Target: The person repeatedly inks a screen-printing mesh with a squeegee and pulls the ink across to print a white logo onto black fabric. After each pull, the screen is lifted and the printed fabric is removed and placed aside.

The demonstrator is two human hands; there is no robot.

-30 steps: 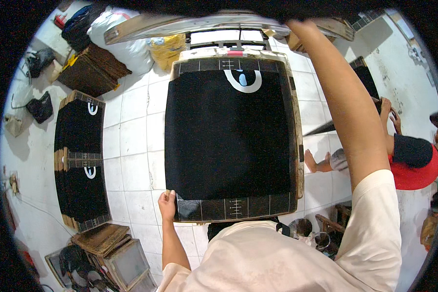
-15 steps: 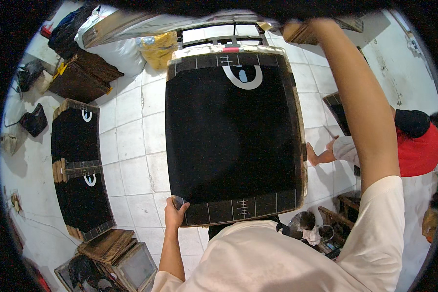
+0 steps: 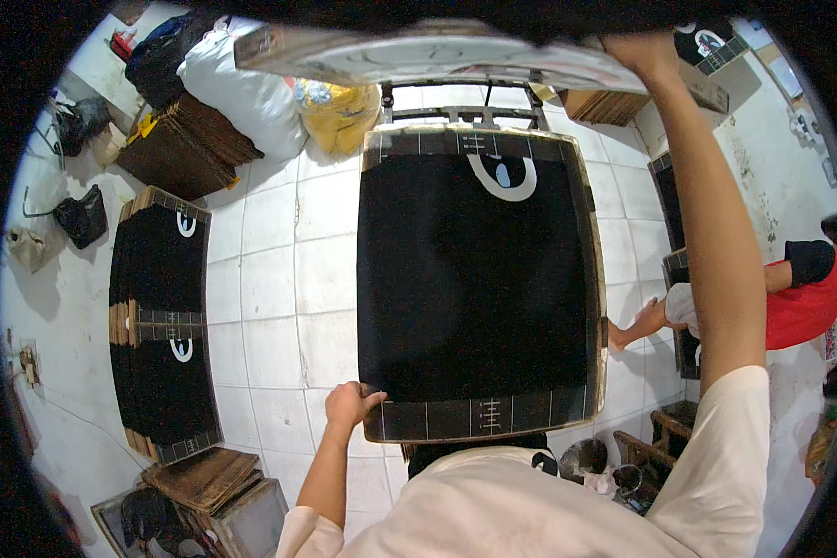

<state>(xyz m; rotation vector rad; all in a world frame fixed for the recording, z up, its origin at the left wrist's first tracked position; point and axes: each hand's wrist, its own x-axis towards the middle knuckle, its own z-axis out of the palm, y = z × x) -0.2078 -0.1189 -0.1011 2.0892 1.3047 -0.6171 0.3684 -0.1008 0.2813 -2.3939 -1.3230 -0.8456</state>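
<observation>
A board (image 3: 567, 420) with marked dark strips at both ends stands in front of me, covered by a flat black fabric panel (image 3: 474, 288). Near the panel's far right corner is a white ring-shaped print with light blue inside. My left hand (image 3: 347, 406) pinches the board's near left edge, its thumb on top. With my right arm stretched far forward, my right hand (image 3: 644, 63) grips the right end of a raised wood-edged screen frame (image 3: 418, 65), tilted up beyond the board. The fingers of my right hand are partly hidden.
Left, similar black panels (image 3: 163, 372) lie on a row of boards. White (image 3: 242, 93) and yellow (image 3: 339, 112) sacks stand at the far left beside stacked brown boards (image 3: 181, 144). A person in red (image 3: 804, 298) sits at right. Wooden frames (image 3: 200, 479) lie near left.
The view has shifted, so the board appears farther right. More of the screen frame's face shows, with my right hand at its end. My left hand stays at the board's near left edge.
</observation>
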